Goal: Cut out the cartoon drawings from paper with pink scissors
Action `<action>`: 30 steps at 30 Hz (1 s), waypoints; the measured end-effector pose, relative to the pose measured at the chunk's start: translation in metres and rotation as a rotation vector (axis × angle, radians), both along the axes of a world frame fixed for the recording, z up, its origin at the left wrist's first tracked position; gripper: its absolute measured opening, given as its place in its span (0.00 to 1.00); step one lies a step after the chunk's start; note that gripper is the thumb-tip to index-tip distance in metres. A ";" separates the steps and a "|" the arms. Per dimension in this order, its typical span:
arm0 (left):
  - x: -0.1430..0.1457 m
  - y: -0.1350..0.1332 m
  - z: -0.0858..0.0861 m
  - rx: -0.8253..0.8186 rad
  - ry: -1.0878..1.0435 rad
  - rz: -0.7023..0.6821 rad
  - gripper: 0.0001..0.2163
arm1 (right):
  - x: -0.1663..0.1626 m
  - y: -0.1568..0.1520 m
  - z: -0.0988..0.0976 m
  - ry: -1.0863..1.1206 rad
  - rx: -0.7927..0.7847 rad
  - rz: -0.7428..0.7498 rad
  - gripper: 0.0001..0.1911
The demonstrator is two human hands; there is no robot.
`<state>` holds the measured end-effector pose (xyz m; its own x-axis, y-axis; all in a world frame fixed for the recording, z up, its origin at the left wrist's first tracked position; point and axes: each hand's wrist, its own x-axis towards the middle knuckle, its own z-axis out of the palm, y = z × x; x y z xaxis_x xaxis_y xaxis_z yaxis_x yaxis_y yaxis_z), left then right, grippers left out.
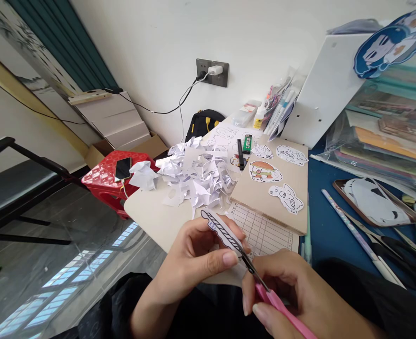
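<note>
My left hand point(197, 256) pinches a narrow paper cutout point(222, 230) printed with black diagonal stripes, its rounded end pointing up and left. Pink-handled scissors point(278, 306) are gripped in my right hand point(292, 287), and their blades meet the lower right end of the cutout. Just beyond my hands lies a sheet with a printed grid point(260, 230), partly under a tan board point(243, 188). On that board rest several cut-out drawings, among them a coloured one with an orange top point(264, 171) and a plain black-and-white one point(287, 197).
Crumpled paper scraps point(201, 176) are heaped on the table's left part. A red stool point(102, 176) beside it carries a phone point(123, 169). Black-handled scissors point(395, 254) and a brown tray point(342, 188) of cutouts lie on the blue surface at right. A glue bottle point(259, 117) stands behind.
</note>
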<state>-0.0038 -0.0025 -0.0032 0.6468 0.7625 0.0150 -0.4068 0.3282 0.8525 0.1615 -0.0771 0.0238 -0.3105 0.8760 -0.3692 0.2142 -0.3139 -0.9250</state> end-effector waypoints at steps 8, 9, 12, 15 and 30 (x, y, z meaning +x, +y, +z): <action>0.000 0.000 0.000 0.019 -0.009 -0.006 0.05 | 0.001 -0.001 -0.002 -0.040 0.031 0.001 0.06; 0.000 0.000 0.000 0.020 -0.008 -0.003 0.05 | 0.000 0.000 -0.001 -0.038 0.030 0.001 0.06; 0.000 0.000 0.001 0.024 -0.002 0.005 0.04 | 0.000 0.000 -0.001 -0.020 0.020 -0.003 0.07; 0.000 0.000 0.001 0.029 -0.004 0.002 0.04 | 0.000 0.001 0.000 -0.019 0.007 0.004 0.07; -0.003 0.000 -0.002 -0.044 -0.019 -0.043 0.06 | 0.002 0.000 -0.001 -0.049 0.030 0.011 0.07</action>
<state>-0.0063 -0.0024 -0.0051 0.6786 0.7345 -0.0050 -0.4076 0.3823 0.8293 0.1630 -0.0769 0.0229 -0.3020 0.8837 -0.3577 0.2626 -0.2836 -0.9223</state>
